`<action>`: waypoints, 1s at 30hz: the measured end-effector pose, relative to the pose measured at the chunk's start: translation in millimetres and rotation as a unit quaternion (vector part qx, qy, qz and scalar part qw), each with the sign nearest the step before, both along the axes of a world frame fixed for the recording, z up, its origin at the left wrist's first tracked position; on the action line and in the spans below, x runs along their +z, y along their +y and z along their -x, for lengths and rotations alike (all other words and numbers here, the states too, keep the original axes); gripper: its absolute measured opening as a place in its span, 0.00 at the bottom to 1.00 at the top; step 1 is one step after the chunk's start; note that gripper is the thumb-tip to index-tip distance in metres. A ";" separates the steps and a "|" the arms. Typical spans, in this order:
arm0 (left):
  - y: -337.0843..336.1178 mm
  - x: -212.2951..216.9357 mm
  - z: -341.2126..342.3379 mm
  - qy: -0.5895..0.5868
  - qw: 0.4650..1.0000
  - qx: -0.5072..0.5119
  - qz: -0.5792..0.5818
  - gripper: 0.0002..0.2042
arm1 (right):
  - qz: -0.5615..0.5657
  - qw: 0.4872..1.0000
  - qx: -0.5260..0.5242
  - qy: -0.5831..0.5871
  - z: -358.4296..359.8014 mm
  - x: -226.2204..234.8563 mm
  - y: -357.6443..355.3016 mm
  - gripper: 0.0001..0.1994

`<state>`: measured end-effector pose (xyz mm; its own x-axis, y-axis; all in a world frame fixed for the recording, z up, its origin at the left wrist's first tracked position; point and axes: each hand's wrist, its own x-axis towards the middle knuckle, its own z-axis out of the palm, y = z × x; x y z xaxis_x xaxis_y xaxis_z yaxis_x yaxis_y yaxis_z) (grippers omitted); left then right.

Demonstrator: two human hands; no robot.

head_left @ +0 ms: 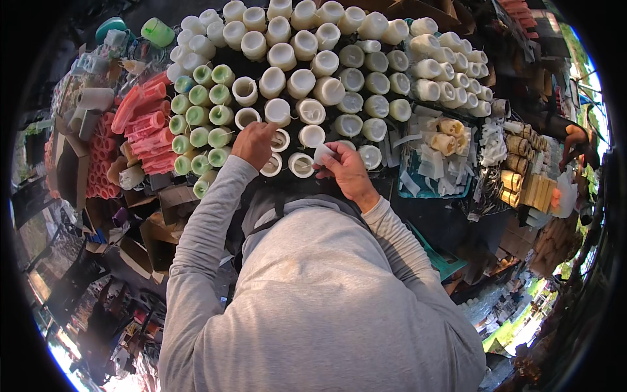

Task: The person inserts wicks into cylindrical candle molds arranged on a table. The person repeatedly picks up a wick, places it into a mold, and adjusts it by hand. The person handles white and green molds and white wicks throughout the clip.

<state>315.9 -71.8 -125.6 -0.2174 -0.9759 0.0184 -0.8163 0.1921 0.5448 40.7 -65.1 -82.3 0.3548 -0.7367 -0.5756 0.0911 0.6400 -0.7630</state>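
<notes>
My right hand point(349, 171) pinches a small white piece point(323, 153) between thumb and fingers, just right of the open front cup point(301, 166) and a touch farther from me than its middle. The piece sits at the fingertips on the side toward that front cup, so it lies to the left of my right hand's palm. My left hand point(255, 145) is to the left of the front cup and a bit beyond it, fingers drawn together at a second cup point(281, 141); I cannot tell whether they grip anything. Left of the front cup, near it, stands a third cup point(270, 164), closer to me than those fingers. Straight beyond the front cup stands a white cylinder point(312, 136), with many more pale ones in rows behind. Well to the left of the front cup are rows of green cylinders point(198, 116), and past those, farther left, a pile of pink tubes point(149, 140). Well to its right is a teal tray point(439, 195) with translucent strips point(430, 162) and some yellowish cylinders point(450, 129) in it.
</notes>
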 end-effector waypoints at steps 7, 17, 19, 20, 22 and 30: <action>-5.8 -0.7 -0.2 0.051 0.998 0.026 -0.027 0.09 | 0.079 0.989 0.080 0.094 -37.7 -7.6 -17.2 0.10; 43.4 57.7 26.6 0.245 0.954 0.163 -0.054 0.15 | 0.001 0.999 0.022 -0.034 -47.0 -8.1 -22.2 0.10; 50.5 58.7 42.7 0.394 0.876 0.216 -0.175 0.16 | -0.018 0.997 -0.001 -0.071 -47.8 -6.6 -15.9 0.11; 52.1 56.9 47.7 0.405 0.863 0.231 -0.195 0.17 | -0.017 0.996 -0.015 -0.082 -47.8 -6.2 -14.9 0.11; 52.8 50.4 55.8 0.442 0.835 0.248 -0.214 0.18 | -0.004 0.996 -0.007 -0.090 -48.9 -5.1 -15.0 0.14; 57.8 51.5 58.7 0.417 0.848 0.245 -0.219 0.13 | 0.182 0.965 0.167 0.091 -34.0 20.1 -27.4 0.10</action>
<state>257.2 -14.0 -74.1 0.1266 -0.8985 -0.4204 -0.0362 -0.4277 0.9032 74.7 -92.5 -62.2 0.5255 -0.7640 -0.3744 -0.2297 0.2963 -0.9271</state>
